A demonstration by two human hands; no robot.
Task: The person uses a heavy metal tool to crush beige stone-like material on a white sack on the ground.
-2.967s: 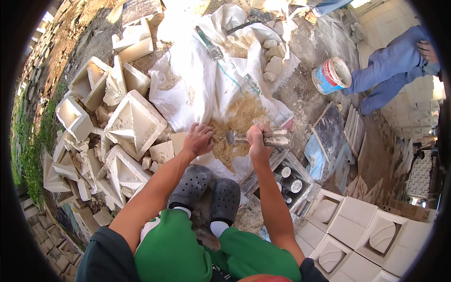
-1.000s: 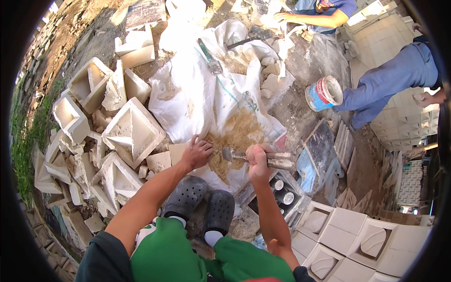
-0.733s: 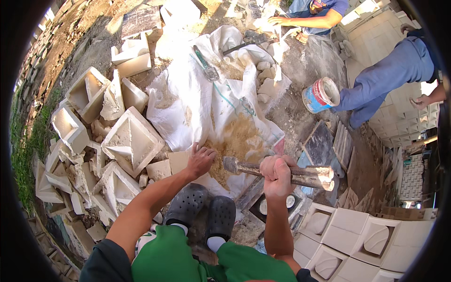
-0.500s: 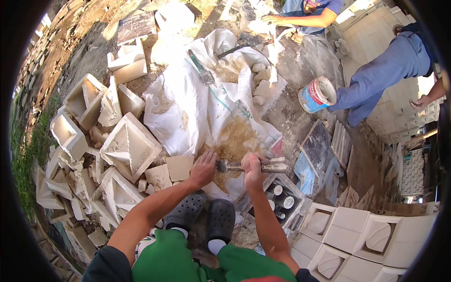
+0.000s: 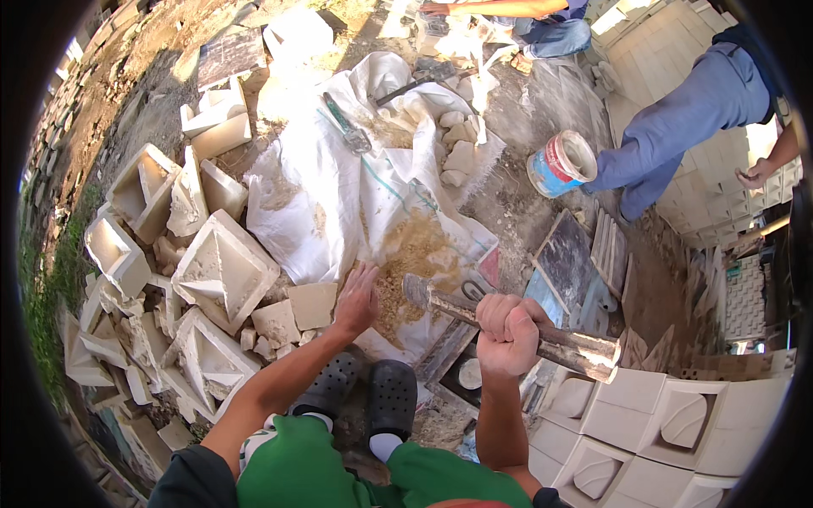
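My right hand [image 5: 506, 334] is closed round the handle of a hammer [image 5: 584, 352], raised in front of me. Its worn metal head points left, over a patch of tan crumbs [image 5: 415, 254] on a white woven sack [image 5: 313, 245]. Palm down, my left hand [image 5: 359, 296] rests at the near edge of that sack, fingers stretched out and nothing seen in them. Left of it lies a square pale tile piece [image 5: 312, 306]. Farther up the sack are a green-handled tool [image 5: 345, 127] and a dark long-handled tool [image 5: 415, 85].
Cast pale blocks [image 5: 225, 269], some broken, are heaped at left. Patterned blocks [image 5: 627, 406] line the lower right. Under my right hand is a dark crate [image 5: 453, 360]. A bucket [image 5: 561, 165] stands by a person's leg [image 5: 677, 127]; another person's arm [image 5: 508, 8] reaches in at top.
My right hand has lifted the hammer and swung its handle end down to the right, closer to me. My left hand stays by the sack, its fingers a little higher. The other person's arm has shifted left.
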